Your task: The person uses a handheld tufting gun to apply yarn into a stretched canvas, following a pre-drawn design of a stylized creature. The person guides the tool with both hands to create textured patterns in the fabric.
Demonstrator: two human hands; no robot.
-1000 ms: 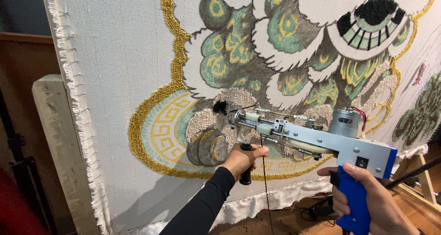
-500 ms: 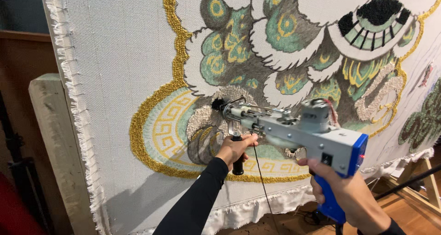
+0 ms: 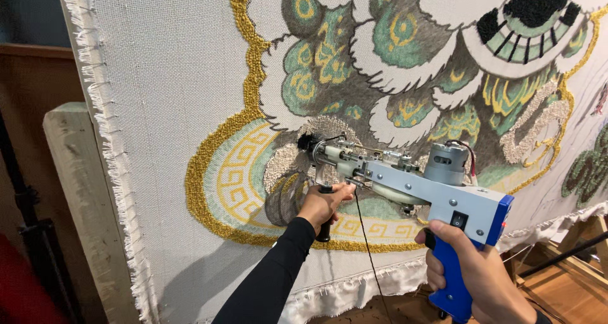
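With both hands' grip closed on the tufting gun (image 3: 411, 184), left hand (image 3: 322, 205) on its front handle and right hand (image 3: 472, 267) on its blue handle, any tilt risked the needle tearing the stretched cloth (image 3: 164, 108).

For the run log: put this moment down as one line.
left hand: grips black front handle | right hand: holds blue grip | tufting gun: tip against cloth | black yarn: hangs below

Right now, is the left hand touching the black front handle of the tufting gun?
Touching. The head view shows the left hand wrapped around the black front handle under the tufting gun, with the handle's lower end sticking out below the fist.
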